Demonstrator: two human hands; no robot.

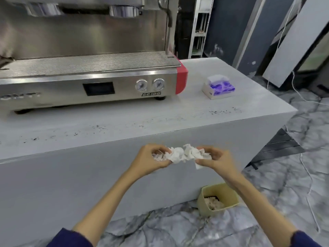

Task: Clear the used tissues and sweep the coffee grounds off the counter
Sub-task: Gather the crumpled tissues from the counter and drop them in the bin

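Observation:
Both my hands hold a bunch of crumpled white used tissues in front of the counter's side, below its top edge. My left hand grips the left end and my right hand grips the right end. Dark coffee grounds are scattered in a band along the front of the pale grey counter, with more coffee grounds near its right corner. A beige waste bin stands on the floor below my right forearm, with crumpled paper inside.
A steel espresso machine with a red end panel fills the counter's back left. A purple-and-white tissue box sits to its right. White cables trail over the marble floor on the right.

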